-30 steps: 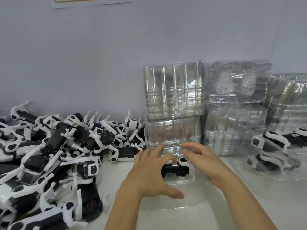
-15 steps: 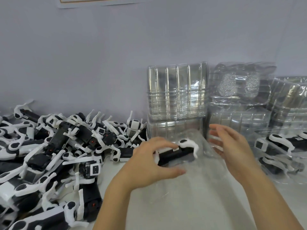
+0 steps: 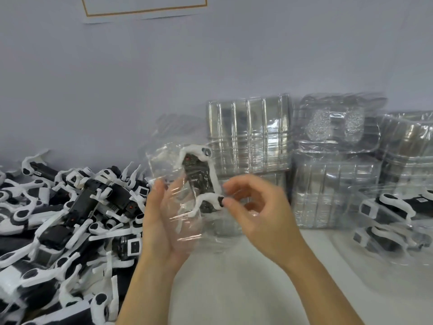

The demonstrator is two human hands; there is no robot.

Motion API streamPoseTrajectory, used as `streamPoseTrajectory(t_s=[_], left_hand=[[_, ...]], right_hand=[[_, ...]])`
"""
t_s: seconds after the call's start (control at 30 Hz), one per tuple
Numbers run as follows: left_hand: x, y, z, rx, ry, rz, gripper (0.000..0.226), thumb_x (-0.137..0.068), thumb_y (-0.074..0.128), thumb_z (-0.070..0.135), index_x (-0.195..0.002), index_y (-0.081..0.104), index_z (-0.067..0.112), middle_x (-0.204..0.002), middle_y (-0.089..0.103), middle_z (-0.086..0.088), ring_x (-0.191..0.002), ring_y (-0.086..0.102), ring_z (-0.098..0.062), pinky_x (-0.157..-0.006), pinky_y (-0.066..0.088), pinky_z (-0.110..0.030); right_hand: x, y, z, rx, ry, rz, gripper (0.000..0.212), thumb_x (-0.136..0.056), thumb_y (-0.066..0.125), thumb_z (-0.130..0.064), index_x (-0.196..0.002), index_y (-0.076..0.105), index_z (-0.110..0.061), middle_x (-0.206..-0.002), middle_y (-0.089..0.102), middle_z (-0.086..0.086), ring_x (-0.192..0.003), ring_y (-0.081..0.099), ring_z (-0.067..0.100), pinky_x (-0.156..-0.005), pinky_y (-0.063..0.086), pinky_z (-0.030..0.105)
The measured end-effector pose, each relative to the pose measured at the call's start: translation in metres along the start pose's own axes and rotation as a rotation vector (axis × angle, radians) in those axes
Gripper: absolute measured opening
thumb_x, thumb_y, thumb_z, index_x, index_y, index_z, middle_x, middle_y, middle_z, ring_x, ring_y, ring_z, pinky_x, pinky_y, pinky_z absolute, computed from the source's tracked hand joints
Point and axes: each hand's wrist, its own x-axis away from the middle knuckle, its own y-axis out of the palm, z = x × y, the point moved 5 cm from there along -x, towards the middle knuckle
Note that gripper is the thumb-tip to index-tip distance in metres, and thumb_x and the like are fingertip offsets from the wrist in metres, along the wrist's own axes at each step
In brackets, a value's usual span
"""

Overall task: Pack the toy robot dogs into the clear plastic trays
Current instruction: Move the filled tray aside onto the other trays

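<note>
Lifted tray (image 3: 185, 231) w/ dog (image 3: 199, 181): left hand (image 3: 161, 221) cradles flat, right fingers (image 3: 228, 202) prob. pinch leg.

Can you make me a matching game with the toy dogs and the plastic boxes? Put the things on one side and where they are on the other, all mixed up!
Things:
1. Pile of toy robot dogs
2. Stacks of empty clear trays
3. Toy robot dog in the held tray
4. Packed trays with dogs inside

Places:
A. on the table at the right edge
B. up in the air between the left hand and the right hand
C. heaped on the left of the table
D. standing against the wall, behind the hands

Pairs: 1-C, 2-D, 3-B, 4-A
</note>
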Motion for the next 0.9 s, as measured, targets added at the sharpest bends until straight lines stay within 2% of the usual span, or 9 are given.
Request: streamPoseTrajectory(t_s=[0.07,0.17,0.33,0.4,0.47,0.57,0.67,0.8,0.9], left_hand=[[0.002,-0.003,-0.001,0.047,-0.017,0.037,0.063,-0.061,0.070,0.072,-0.107,0.079,0.030,-0.107,0.077,-0.009,-0.086,0.076,-0.029,-0.062,0.060,-0.036],[0.000,-0.007,-0.004,0.089,-0.054,0.046,0.060,-0.064,0.067,0.073,-0.105,0.079,0.033,-0.106,0.077,-0.010,-0.084,0.076,-0.029,-0.064,0.060,-0.039],[-0.004,-0.007,-0.014,0.157,-0.109,0.041,0.068,-0.060,0.073,0.073,-0.108,0.079,0.027,-0.117,0.073,-0.014,-0.103,0.072,-0.035,-0.074,0.059,-0.045],[-0.006,-0.006,-0.016,0.167,-0.102,0.022,0.065,-0.064,0.073,0.072,-0.107,0.079,0.025,-0.120,0.072,-0.015,-0.106,0.071,-0.037,-0.083,0.058,-0.053],[-0.008,-0.006,-0.017,0.168,-0.106,-0.005,0.065,-0.068,0.071,0.072,-0.109,0.079,0.023,-0.124,0.070,-0.016,-0.112,0.068,-0.038,-0.098,0.049,-0.060],[-0.010,-0.002,-0.018,0.194,-0.127,-0.070,0.065,-0.069,0.073,0.069,-0.109,0.079,0.018,-0.123,0.069,-0.017,-0.112,0.067,-0.037,-0.103,0.045,-0.058],[-0.010,-0.003,-0.019,0.164,-0.119,-0.076,0.064,-0.066,0.073,0.070,-0.105,0.080,0.020,-0.118,0.072,-0.015,-0.106,0.071,-0.034,-0.094,0.053,-0.054],[-0.009,-0.005,-0.018,0.119,-0.104,-0.052,0.063,-0.060,0.074,0.070,-0.105,0.080,0.027,-0.105,0.077,-0.010,-0.081,0.076,-0.028,-0.064,0.060,-0.040],[-0.008,-0.005,-0.015,0.094,-0.099,-0.079,0.079,-0.045,0.087,0.066,-0.113,0.077,0.026,-0.111,0.075,-0.010,-0.085,0.075,-0.029,-0.064,0.059,-0.040]], right_hand=[[0.001,0.007,0.001,0.037,-0.006,-0.042,0.025,-0.082,0.079,-0.005,-0.097,0.074,-0.025,-0.092,0.072,-0.011,-0.085,0.069,0.012,-0.071,0.052,0.017],[0.001,0.007,0.001,0.057,-0.028,-0.027,0.026,-0.080,0.082,-0.006,-0.095,0.075,-0.027,-0.091,0.072,-0.012,-0.084,0.070,0.013,-0.071,0.053,0.017],[0.001,0.008,0.000,0.122,-0.060,-0.028,0.027,-0.080,0.081,-0.008,-0.097,0.074,-0.027,-0.091,0.068,-0.015,-0.082,0.069,0.012,-0.068,0.055,0.019],[0.001,0.009,-0.001,0.156,-0.083,-0.021,0.025,-0.080,0.079,-0.008,-0.097,0.074,-0.025,-0.091,0.068,-0.016,-0.081,0.069,0.011,-0.067,0.055,0.019],[0.001,0.010,-0.002,0.176,-0.098,-0.017,0.025,-0.080,0.078,-0.007,-0.098,0.075,-0.024,-0.089,0.068,-0.016,-0.080,0.069,0.010,-0.069,0.057,0.021],[0.001,0.012,-0.002,0.210,-0.122,-0.015,0.026,-0.080,0.077,-0.004,-0.099,0.076,-0.021,-0.087,0.069,-0.014,-0.079,0.069,0.007,-0.071,0.057,0.021],[0.002,0.011,-0.003,0.217,-0.121,-0.028,0.023,-0.079,0.077,-0.005,-0.096,0.075,-0.021,-0.086,0.068,-0.014,-0.078,0.069,0.008,-0.070,0.057,0.020],[0.002,0.008,-0.002,0.203,-0.081,-0.072,0.023,-0.077,0.078,-0.006,-0.091,0.070,-0.023,-0.083,0.067,-0.013,-0.076,0.068,0.011,-0.066,0.058,0.022],[0.003,0.008,-0.001,0.183,-0.048,-0.135,0.025,-0.077,0.078,-0.009,-0.086,0.064,-0.029,-0.080,0.065,-0.011,-0.073,0.068,0.014,-0.066,0.058,0.025]])
